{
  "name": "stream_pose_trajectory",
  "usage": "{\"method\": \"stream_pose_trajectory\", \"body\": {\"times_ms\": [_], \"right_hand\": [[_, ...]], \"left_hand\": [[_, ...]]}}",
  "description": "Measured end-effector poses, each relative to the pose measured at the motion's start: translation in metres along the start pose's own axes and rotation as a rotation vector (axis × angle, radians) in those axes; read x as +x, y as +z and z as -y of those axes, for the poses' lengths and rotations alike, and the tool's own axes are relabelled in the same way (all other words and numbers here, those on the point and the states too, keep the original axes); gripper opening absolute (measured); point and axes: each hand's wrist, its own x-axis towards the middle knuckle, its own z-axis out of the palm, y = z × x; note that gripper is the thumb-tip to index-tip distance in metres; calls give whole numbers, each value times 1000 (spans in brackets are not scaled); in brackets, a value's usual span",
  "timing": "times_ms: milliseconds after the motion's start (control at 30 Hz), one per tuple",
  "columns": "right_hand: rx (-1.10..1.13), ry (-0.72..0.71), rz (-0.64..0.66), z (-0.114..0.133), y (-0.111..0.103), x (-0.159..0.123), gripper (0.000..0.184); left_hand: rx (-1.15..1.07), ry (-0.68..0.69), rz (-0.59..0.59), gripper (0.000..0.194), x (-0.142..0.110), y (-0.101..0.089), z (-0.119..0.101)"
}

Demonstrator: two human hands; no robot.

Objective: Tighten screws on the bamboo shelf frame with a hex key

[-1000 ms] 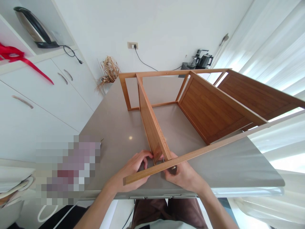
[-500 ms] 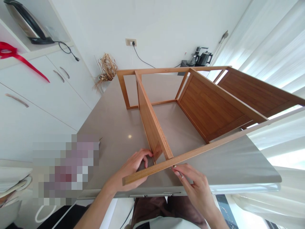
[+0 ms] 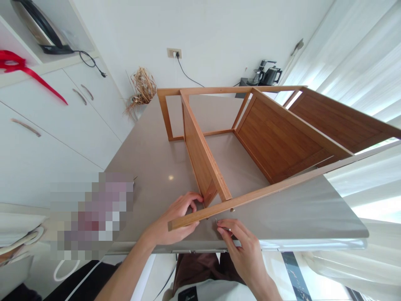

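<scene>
A wooden shelf rack [image 3: 200, 215] lies on its side on the grey countertop. My left hand [image 3: 175, 221] holds its near leg close to the end, with the fingers curled behind it against the shelf panel [image 3: 200, 167] and the thumb below the leg. Between the thumb and fingers of my right hand [image 3: 241, 242] is a small, thin metal hex key, mostly hidden; its bent tip [image 3: 216, 220] points toward the leg, apart from it. One screw head [image 3: 232, 210] sticks out of the leg near the panel joint, and a smaller one [image 3: 207, 218] shows nearer my left hand.
A pixelated pinkish item [image 3: 97, 213] lies at the counter's left edge. Dried plants [image 3: 142, 85] stand at the far left corner. A black kettle [image 3: 271, 76] is behind the rack. White curtains [image 3: 360, 54] hang on the right, near the rack's far end.
My right hand has moved left and slightly down, bringing the hex key away from the screw at the panel joint. My left hand keeps its hold on the leg.
</scene>
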Motion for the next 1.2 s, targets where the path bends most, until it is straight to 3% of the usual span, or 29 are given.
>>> {"method": "stream_pose_trajectory", "body": {"times_ms": [67,233,400,667,1200], "right_hand": [[-11,-54,51,3,-7,7,16],[52,-63,346,7,-23,38,12],[178,-80,473,12,-26,65,14],[272,-35,572,5,-24,73,18],[288,-22,625,5,-30,75,17]], "left_hand": [[-27,5,-3,44,0,0,-2],[-94,20,-35,55,-1,1,-1],[-163,59,-74,62,-2,2,3],[-143,36,-80,48,-4,4,-1],[-40,28,-183,43,-5,12,-1]]}}
